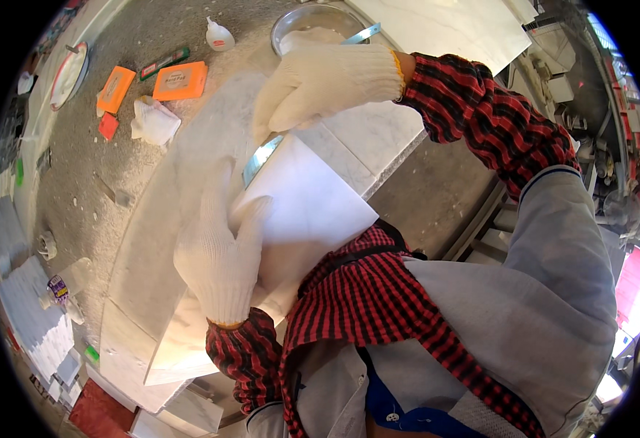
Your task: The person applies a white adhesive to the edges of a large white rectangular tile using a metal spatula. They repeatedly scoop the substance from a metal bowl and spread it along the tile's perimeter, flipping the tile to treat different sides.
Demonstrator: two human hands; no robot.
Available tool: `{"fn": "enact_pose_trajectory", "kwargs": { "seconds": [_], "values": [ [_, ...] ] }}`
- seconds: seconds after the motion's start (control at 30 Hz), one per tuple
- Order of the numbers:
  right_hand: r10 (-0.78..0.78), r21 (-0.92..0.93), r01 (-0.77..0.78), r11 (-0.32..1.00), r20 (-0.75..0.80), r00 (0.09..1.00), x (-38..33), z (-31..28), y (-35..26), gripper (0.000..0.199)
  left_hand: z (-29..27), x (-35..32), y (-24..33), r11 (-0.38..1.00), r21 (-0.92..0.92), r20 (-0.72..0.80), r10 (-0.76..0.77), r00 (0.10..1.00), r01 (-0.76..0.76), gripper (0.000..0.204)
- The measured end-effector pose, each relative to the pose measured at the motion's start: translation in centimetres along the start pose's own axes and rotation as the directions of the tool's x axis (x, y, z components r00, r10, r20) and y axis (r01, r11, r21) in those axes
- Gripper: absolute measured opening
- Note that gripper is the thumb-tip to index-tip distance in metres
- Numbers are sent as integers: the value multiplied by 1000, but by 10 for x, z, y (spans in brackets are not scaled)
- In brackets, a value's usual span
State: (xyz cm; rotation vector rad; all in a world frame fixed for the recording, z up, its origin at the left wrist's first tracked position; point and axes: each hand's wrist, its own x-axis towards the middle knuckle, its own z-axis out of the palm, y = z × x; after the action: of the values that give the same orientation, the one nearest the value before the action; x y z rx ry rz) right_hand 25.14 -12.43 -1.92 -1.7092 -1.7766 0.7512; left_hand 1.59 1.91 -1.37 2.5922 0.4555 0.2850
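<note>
A smooth white slab (pixel 312 191) leans across the front of the stone-topped bench, close to my apron. My left hand (pixel 221 255), in a cream knitted glove, holds its left edge, with the thumb on the face and the fingers stretched along the far side. My right hand (pixel 323 84), gloved alike, is closed over a scraper, and its fingers point down toward the slab. The scraper's shiny metal blade (pixel 263 159) lies along the slab's upper left edge. The glove hides the rest of the scraper.
Beyond my right hand stands a metal bowl (pixel 280 28) with a flat metal tool (pixel 362 33) in it. A white squeeze bottle (pixel 220 35), orange boxes (pixel 179 81) and a crumpled white cloth (pixel 155 120) lie farther left. A large white panel (pixel 451 29) is at the back.
</note>
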Motion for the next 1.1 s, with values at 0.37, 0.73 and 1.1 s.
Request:
{"fn": "enact_pose_trajectory", "kwargs": {
  "seconds": [0.37,0.73,1.1],
  "values": [
    [-277,-229,265,937,-22,961,1,5,9,1,-3,0,2,999,-20,40,-41,998,42,54],
    [-274,-275,263,925,-1,962,5,5,10,22,-6,-2,5,992,-2,78,-129,989,130,52],
    [-413,-504,389,771,70,908,-5,5,4,28,-2,-4,-1,997,49,61,-68,996,65,54]
  ]
}}
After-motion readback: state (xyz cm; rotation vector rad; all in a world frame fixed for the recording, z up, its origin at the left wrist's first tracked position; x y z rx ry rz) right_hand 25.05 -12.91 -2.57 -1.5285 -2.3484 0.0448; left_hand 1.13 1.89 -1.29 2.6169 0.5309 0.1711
